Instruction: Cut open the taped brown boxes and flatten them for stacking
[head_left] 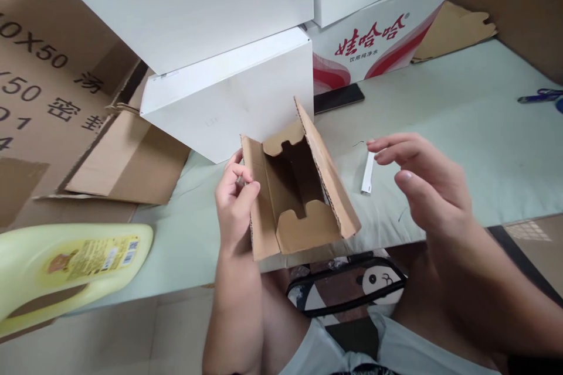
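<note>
A small brown cardboard box (308,234) stands on the pale green cloth in front of me, its long flaps raised and its notched end flaps folded part way in. Its dark inside shows between the flaps. My left hand (235,199) grips the left long flap between thumb and fingers. To the right of the box, my right hand (426,181) hovers with thumb and fingers apart, holding nothing. Just beyond its fingertips a narrow white strip (366,174) lies on the cloth, partly covered by the fingers.
White boxes (237,94) are stacked behind, beside a red-and-white printed carton (373,41). A black flat object (339,98) lies before them. A yellow bottle (79,263) is at left, near large cardboard cartons (39,82). A blue-handled tool (541,96) lies far right.
</note>
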`<state>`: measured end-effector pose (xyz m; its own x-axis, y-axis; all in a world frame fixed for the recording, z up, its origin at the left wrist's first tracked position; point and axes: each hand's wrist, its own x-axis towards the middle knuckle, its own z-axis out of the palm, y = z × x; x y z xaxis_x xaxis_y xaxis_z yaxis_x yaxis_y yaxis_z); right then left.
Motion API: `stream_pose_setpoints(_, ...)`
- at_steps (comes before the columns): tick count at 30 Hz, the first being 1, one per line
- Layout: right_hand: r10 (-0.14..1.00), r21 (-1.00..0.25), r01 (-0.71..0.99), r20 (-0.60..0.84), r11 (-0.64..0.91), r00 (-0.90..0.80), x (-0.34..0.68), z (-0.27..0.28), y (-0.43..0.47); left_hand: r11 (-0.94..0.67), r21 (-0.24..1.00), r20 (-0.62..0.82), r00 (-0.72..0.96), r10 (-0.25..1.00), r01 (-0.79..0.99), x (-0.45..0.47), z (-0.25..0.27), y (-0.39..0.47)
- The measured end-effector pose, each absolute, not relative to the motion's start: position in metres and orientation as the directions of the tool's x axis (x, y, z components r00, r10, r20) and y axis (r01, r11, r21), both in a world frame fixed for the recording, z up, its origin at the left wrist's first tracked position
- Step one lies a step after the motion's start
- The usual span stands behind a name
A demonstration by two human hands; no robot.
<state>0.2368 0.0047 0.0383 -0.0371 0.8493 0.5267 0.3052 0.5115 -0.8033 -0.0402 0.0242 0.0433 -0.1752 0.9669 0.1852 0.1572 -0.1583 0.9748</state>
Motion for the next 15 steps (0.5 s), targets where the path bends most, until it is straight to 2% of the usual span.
stream_pose_setpoints(4, 0.905, -0.843, 0.363, 0.426, 0.397, -0.002, 0.234, 0.038, 0.012, -0.168, 0.986, 0.167, -0.259, 0.951, 0.018, -0.047, 0.038, 0.03)
stream_pose_setpoints(9, 0.975, -0.887, 0.416, 0.224, 0.2, 0.009, 0.232, 0.034, 0.018, -0.211, 0.96, 0.147, -0.313, 0.938, -0.183, -0.049, 0.03, 0.031)
stream_pose_setpoints(15, 0.999, -0.91, 0.413, 0.048, 0.039, 0.013, 0.23, 0.027, 0.018, -0.216, 0.928, 0.106, -0.34, 0.934, -0.304, -0.046, 0.029, 0.032)
